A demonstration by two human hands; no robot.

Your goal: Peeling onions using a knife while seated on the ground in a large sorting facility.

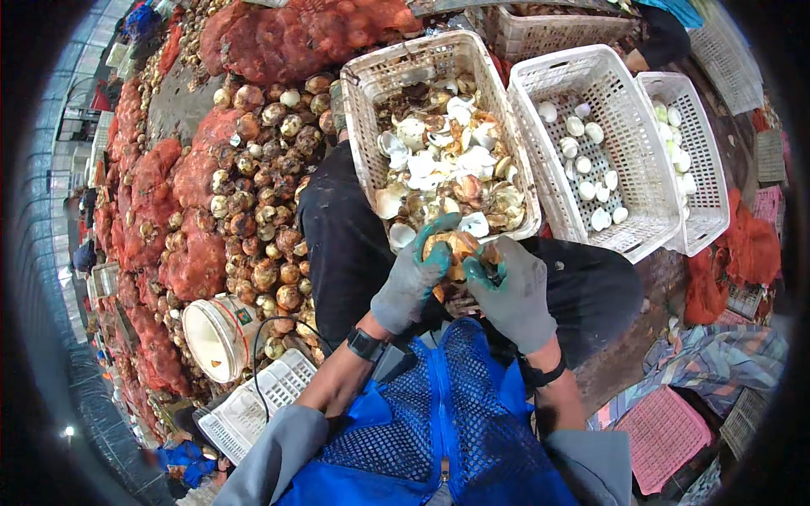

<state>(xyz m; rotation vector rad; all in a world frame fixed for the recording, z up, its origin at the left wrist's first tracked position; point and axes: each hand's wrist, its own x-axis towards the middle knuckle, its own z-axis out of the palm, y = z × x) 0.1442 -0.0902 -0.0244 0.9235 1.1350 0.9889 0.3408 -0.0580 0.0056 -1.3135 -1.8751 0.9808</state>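
Both my hands wear grey gloves with green coating, and they meet over the near edge of a white crate (359, 139). A brown-skinned onion (456, 245) is held between them. My left hand (415, 282) has its fingers curled round the onion's left side. Closed against the onion's right side is my right hand (513, 291), with its thumb and fingers bent inward; whether it also holds a small tool is hidden. The crate holds onion skins and white peeled layers (451, 164), heaped loosely.
To the right stand a white crate (629, 97) with several peeled onions and another narrower one (719, 181). On the left lie a pile of unpeeled onions (261, 215), red mesh sacks (190, 261) and a white bucket (211, 341). A pink crate (656, 438) sits at lower right.
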